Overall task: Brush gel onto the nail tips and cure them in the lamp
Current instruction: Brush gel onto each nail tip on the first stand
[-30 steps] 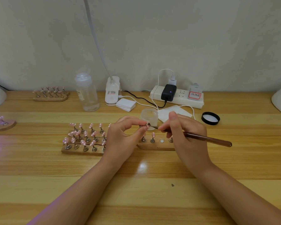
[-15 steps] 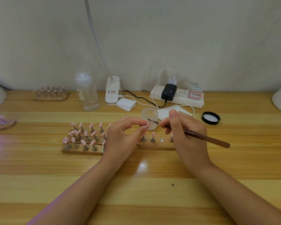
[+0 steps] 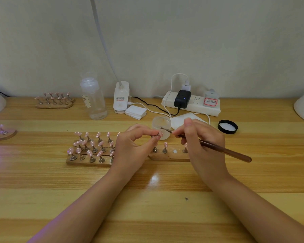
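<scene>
In progress: our left hand (image 3: 135, 146) pinches one pink nail tip (image 3: 161, 133); our right hand (image 3: 202, 137) grips the brown-handled brush (image 3: 218, 148), coating it. Curing remains, we judge.

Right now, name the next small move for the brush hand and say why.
Probably draw the brush along the nail tip: the right hand has its bristles at the tip pinched by the left hand, just in front of the open gel jar.
</scene>
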The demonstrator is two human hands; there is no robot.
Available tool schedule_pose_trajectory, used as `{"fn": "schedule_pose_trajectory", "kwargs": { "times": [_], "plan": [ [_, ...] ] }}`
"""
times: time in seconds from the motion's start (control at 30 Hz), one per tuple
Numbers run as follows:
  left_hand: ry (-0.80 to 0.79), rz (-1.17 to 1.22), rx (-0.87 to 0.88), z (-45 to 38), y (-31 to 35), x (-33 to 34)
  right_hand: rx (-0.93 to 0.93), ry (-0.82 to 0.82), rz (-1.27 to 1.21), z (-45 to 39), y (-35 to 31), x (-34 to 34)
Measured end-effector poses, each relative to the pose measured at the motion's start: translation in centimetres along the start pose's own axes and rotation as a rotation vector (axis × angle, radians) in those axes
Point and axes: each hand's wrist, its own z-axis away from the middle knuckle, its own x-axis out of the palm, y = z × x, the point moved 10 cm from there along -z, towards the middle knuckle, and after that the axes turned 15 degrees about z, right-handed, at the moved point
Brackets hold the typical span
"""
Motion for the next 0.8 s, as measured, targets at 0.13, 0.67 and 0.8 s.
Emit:
{"fn": "schedule_pose_trajectory", "kwargs": {
  "times": [0.13, 0.67, 0.8],
  "plan": [
    [-0.005, 0.006, -0.001, 0.0, 0.0, 0.1, -0.011, -0.024, 0.035, 0.0, -0.1, 0.3],
    [-0.010, 0.024, -0.009, 0.0, -0.3, 0.1, 0.062, 0.011, -0.022, 0.1, 0.6, 0.0],
    [-0.001, -0.002, -0.006, 0.0, -0.5, 0.0, 0.084, -0.038, -0.017, 0.1, 0.7, 0.6]
  ]
}}
